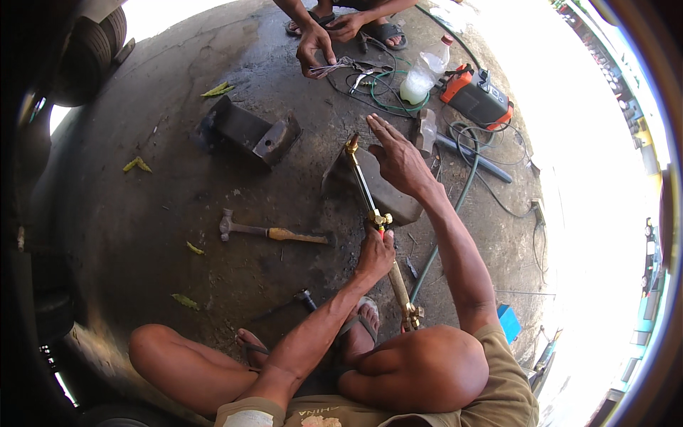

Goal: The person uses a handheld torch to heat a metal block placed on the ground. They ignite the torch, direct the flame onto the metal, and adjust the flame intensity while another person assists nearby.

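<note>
My left hand point(377, 255) is closed around a cutting torch point(363, 183) with a brass head and brass valves. The torch slants upward, its tip beside a dark metal block point(398, 201) on the ground. My right hand point(404, 162) hovers above that block, to the right of the torch head. Its fingers are stretched out and hold nothing. Left of the torch lies a hammer point(284, 234) with a wooden handle. Farther off sits a dark steel bracket point(252, 134) with a hole in its end plate.
Opposite me, a person's hand point(313, 51) holds a bundle of thin rods or wires. A sledgehammer point(427, 133), a plastic bottle point(420, 80) and an orange-black machine point(477, 98) stand or lie at the far right. A green hose point(462, 196) runs past my right arm. Tyres point(82, 60) are at far left.
</note>
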`<state>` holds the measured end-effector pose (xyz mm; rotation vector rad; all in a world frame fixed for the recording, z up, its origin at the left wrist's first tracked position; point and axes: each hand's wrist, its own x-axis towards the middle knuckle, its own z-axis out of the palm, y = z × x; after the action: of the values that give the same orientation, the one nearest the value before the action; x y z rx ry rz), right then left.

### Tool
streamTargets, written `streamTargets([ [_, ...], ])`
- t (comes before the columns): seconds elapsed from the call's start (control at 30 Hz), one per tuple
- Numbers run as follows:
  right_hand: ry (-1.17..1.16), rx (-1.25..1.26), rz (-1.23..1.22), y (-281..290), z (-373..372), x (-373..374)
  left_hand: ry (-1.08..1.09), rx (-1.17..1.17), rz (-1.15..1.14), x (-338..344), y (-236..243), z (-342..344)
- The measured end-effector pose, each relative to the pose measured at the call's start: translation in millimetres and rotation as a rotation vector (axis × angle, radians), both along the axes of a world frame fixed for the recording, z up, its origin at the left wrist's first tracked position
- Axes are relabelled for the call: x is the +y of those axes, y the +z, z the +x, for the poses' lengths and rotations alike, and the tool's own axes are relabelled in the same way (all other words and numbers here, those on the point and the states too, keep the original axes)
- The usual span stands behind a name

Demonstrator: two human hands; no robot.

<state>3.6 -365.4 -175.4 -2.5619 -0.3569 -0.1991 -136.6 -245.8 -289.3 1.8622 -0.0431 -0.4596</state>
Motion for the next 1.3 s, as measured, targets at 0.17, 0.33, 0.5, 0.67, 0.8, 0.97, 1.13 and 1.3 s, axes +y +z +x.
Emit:
streamTargets([
  [0.17,0.022,0.007,0.073,0.5,6.1,14.3,0.062,-0.064,0.030,5.0,-5.9,0.6],
  [0.33,-0.003,-0.036,0.074,-7.3,7.4,11.6,-0.017,-0.004,0.038,-0.1,0.4,-0.3],
  [0.5,-0.045,0.261,-0.091,16.4,-27.2,11.1,-0.077,-0.110,0.074,-16.0,-10.5,-9.2],
  [0.67,-0.096,0.401,-0.029,54.8,-101.3,37.6,-0.258,-0.771,0.472,2.3,-70.2,3.0],
  [0.8,-0.338,0.254,0.125,20.1,-106.4,8.9,0.015,0.088,-0.055,0.0,6.7,1.4],
  [0.97,-0.396,0.294,0.291,31.2,-87.2,11.2,-0.008,0.059,-0.042,5.0,-4.1,1.1],
  [1.13,-0.350,0.281,0.337,20.3,-69.4,15.0,0.016,0.128,-0.125,6.8,-4.7,1.3],
  [1.3,-0.325,0.301,0.343,17.8,-59.1,16.5,-0.066,0.241,-0.091,7.2,-5.8,3.8],
])
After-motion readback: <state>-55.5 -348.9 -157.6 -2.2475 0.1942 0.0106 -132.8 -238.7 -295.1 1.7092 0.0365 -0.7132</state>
